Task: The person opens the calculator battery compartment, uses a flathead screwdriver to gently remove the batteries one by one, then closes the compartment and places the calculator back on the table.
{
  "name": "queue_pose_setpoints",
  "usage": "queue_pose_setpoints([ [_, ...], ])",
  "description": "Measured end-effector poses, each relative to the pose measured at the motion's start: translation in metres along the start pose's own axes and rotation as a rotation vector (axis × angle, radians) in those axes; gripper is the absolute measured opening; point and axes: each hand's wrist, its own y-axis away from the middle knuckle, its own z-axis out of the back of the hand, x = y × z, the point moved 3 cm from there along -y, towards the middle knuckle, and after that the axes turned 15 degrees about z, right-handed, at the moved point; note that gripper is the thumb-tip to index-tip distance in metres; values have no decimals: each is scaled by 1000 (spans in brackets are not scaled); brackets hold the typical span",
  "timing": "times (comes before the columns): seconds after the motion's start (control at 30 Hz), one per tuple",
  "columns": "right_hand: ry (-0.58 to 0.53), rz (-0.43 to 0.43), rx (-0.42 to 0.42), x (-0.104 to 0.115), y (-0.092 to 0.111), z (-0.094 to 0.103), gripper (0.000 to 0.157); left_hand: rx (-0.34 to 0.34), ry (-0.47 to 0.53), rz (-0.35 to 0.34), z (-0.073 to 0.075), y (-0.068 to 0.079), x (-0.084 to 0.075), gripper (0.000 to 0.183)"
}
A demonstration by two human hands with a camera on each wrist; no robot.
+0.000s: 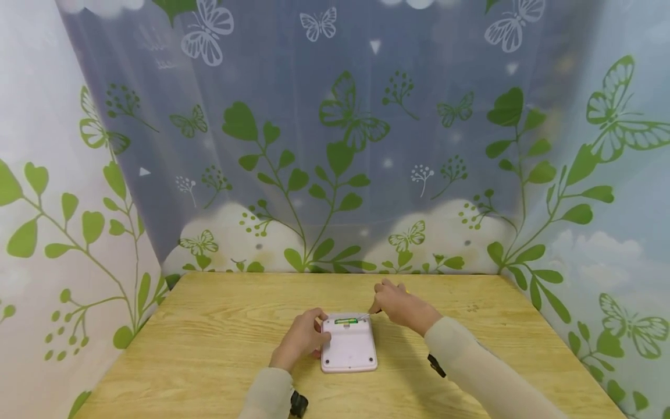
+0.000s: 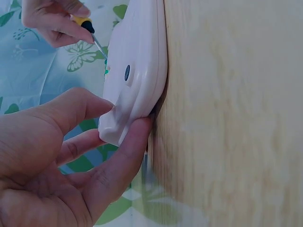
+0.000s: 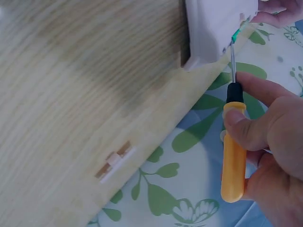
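One pale pink, flat-bodied device, underside up on the wood-grained surface, roughly central in the head view, with dark round feet near the corners. At its far end, a recessed slot with a green cylindrical battery lying crosswise inside. Left hand at the left side of the device: fingers bent and pinching the left edge, one fingertip against the upturned face, another at the rim close to the surface. Right hand raised beyond the far right corner: fingers curled around a screwdriver with orange handle, black collar and slender metal shaft, thumb pressed to the handle. Shaft directed toward the right end of the battery, tip at the slot; actual contact impossible to tell. In the right wrist view, well apart from the device, a small brown-and-white patch on the surface, nature unclear. On both forearms, pale sleeves. Behind the surface and along both sides, sheeting printed with green leaves and butterflies, blue-grey at centre, paler at the flanks.
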Motion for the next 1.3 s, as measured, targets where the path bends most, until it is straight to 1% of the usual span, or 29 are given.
queue_pose_setpoints([
  [0.2,-56,-15,-43,-6,4,-8,42,0,2,2,0,0,0,35],
  [0.33,-120,-15,-71,-7,7,-10,41,-2,4,3,1,0,0,36],
  [0.43,-160,22,-105,-7,9,-13,36,-4,8,-3,2,1,0,36],
  [0.57,-188,83,-141,-9,10,-17,32,1,19,-9,3,1,1,36],
  [0.63,-206,94,-150,-11,10,-19,31,4,22,-10,4,1,1,36],
  [0.8,-213,91,-151,-13,10,-20,31,4,24,-3,4,0,2,36],
  [0.87,-215,71,-145,-12,11,-19,33,5,26,1,3,1,2,37],
  [0.97,-163,34,-129,-8,12,-17,37,10,34,8,1,1,3,37],
  [1.07,-71,4,-107,-3,12,-13,42,13,43,8,-1,0,4,38],
  [1.17,-6,1,-92,-1,10,-8,42,16,51,6,-2,-2,5,38],
  [1.3,23,8,-80,2,8,-1,38,19,57,4,-1,-4,5,39],
])
